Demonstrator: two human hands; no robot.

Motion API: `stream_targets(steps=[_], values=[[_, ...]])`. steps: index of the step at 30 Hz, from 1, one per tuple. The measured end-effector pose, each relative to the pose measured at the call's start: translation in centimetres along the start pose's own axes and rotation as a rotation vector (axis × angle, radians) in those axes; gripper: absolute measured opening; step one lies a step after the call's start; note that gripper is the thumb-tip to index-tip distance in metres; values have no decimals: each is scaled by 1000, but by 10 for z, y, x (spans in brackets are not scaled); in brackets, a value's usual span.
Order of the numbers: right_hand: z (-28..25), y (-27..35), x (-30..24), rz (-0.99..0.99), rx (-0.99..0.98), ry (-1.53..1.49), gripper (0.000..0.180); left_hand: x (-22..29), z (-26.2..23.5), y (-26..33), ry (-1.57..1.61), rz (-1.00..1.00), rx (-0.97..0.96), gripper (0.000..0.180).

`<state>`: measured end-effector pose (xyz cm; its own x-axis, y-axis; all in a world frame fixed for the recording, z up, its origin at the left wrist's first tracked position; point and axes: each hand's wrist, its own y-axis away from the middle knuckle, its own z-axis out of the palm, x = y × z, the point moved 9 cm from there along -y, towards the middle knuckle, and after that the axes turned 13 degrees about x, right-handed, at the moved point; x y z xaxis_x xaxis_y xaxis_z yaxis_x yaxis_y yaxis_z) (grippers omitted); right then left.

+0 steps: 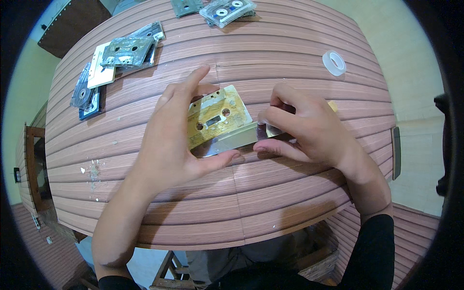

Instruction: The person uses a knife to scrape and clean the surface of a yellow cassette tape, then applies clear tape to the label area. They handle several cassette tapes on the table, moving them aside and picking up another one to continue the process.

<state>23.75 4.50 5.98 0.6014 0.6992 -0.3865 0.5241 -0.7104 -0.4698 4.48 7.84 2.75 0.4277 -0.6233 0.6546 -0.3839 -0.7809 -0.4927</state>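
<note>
A yellowish, worn audio cassette (pixel 216 121) is held over the middle of the wooden table (pixel 290 63). My left hand (pixel 171 133) grips it from the left, thumb under its lower edge and forefinger stretched past its top. My right hand (pixel 302 128) pinches a strip of clear adhesive tape (pixel 232 143) that runs along the cassette's lower edge. A small yellowish piece shows just behind my right hand.
A clear tape roll (pixel 334 63) lies at the back right. Several cassettes lie in a pile (pixel 128 50) at the back left, some more (pixel 88 94) at the left edge, others in clear cases (pixel 227 9) at the far edge. White crumbs (pixel 92 174) dot the left front.
</note>
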Motion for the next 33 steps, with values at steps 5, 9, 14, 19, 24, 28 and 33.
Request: stream_targets(steps=[5, 9, 14, 19, 24, 28, 33], values=[[5, 1, 0, -16, -21, 28, 39, -4, 1, 2, 43, -26, 13, 124], [5, 1, 0, 12, 3, -6, 40, -7, 0, 1, 63, -58, 19, 126], [5, 1, -4, -3, 74, 12, 40, -7, -1, 2, 99, -85, 6, 133], [6, -1, -7, -16, 123, -9, 40, -11, 0, 1, 151, -152, -12, 133], [7, -2, -7, 5, 124, -27, 38, -12, -2, -2, 192, -237, -27, 129], [8, -4, -7, -4, 136, -42, 36, -10, -2, -3, 187, -250, -46, 126], [12, -6, -4, 29, 36, -48, 25, -12, 0, -5, 224, -274, -61, 120]])
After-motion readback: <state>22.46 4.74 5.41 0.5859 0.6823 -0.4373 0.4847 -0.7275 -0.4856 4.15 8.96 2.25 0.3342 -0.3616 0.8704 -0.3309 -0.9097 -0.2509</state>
